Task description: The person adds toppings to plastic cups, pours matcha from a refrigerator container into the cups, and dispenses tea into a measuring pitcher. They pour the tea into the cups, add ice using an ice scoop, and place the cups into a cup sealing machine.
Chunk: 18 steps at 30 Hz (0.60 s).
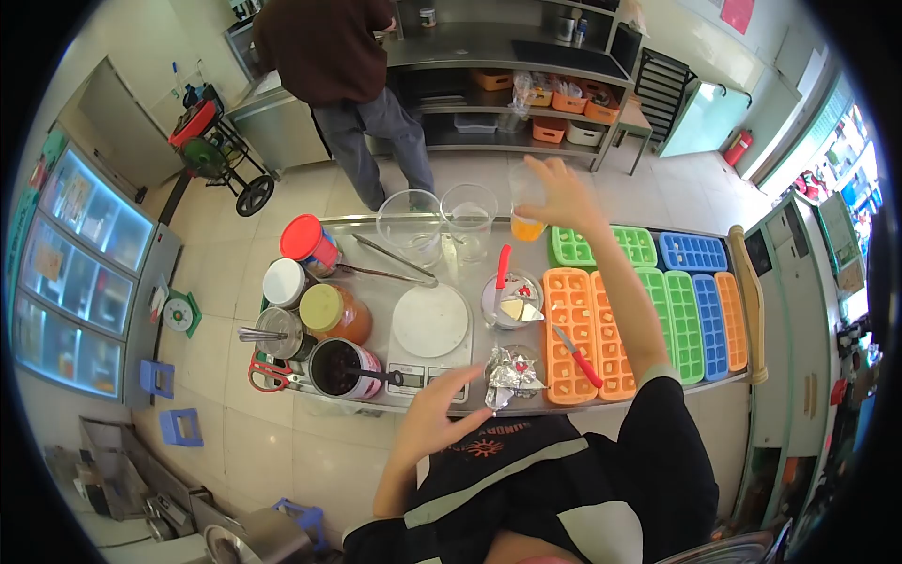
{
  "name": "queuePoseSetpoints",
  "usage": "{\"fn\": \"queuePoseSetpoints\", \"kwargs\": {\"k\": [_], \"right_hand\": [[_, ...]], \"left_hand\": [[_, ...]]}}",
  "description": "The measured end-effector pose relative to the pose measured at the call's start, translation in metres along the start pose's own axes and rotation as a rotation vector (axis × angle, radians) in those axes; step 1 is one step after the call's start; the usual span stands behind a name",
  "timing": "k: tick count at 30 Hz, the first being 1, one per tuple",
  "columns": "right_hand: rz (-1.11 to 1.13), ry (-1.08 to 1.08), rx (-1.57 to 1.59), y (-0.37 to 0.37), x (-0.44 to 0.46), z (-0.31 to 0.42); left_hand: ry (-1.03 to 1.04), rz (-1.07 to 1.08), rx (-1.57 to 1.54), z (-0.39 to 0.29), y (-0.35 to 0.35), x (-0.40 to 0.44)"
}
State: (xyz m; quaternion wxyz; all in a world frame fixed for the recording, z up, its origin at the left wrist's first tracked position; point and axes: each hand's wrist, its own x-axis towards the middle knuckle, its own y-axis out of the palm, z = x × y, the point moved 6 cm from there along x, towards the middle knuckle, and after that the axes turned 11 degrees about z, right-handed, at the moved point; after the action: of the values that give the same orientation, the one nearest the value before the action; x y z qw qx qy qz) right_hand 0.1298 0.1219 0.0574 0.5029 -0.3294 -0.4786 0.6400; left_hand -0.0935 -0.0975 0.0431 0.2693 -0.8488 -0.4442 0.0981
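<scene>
1. Right grip [561,195]: wrapped round the clear cup [526,228], thumb on its near side. Orange liquid sits low, below the fingers.
2. Keep cup upright, light squeeze; thin wall probably flexes.
3. Tall clear container [469,214] just left of that grip: mind the rim.
4. Left grip [434,418]: fingers spread, pinching nothing, crumpled foil [513,372] just to its right. Contact unclear; best not to nudge it.
</scene>
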Motion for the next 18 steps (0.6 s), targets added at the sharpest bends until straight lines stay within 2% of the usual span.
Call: {"fn": "queuePoseSetpoints", "kwargs": {"k": [1, 5, 8, 10, 11, 13, 14, 16, 17, 18], "right_hand": [[-0.045, 0.031, -0.053, 0.014, 0.005, -0.010], [-0.012, 0.054, 0.012, 0.057, 0.010, -0.027], [0.049, 0.078, 0.035, 0.076, 0.008, -0.030], [0.103, 0.137, -0.214, 0.075, 0.004, -0.023], [0.112, 0.135, -0.214, 0.076, 0.007, -0.020], [-0.170, -0.088, -0.213, 0.059, 0.016, 0.005], [-0.160, -0.088, -0.212, 0.059, 0.021, 0.014], [-0.080, 0.129, -0.036, 0.053, 0.035, 0.024], [-0.077, 0.129, -0.036, 0.054, 0.043, 0.027], [0.051, 0.191, -0.099, 0.063, 0.054, 0.025]], "left_hand": [[-0.064, 0.093, -0.053, 0.009, 0.006, -0.010], [-0.142, 0.000, -0.069, 0.034, 0.008, -0.043], [-0.286, -0.027, -0.171, 0.055, 0.013, -0.064], [-0.315, -0.110, -0.155, 0.064, 0.014, -0.071], [-0.323, -0.111, -0.160, 0.067, 0.016, -0.072], [-0.334, -0.127, -0.096, 0.071, 0.018, -0.072], [-0.342, -0.124, -0.102, 0.073, 0.020, -0.073], [-0.260, -0.108, -0.013, 0.069, 0.020, -0.069], [-0.263, -0.108, -0.015, 0.069, 0.019, -0.069], [-0.255, -0.096, -0.011, 0.069, 0.018, -0.069]]}}
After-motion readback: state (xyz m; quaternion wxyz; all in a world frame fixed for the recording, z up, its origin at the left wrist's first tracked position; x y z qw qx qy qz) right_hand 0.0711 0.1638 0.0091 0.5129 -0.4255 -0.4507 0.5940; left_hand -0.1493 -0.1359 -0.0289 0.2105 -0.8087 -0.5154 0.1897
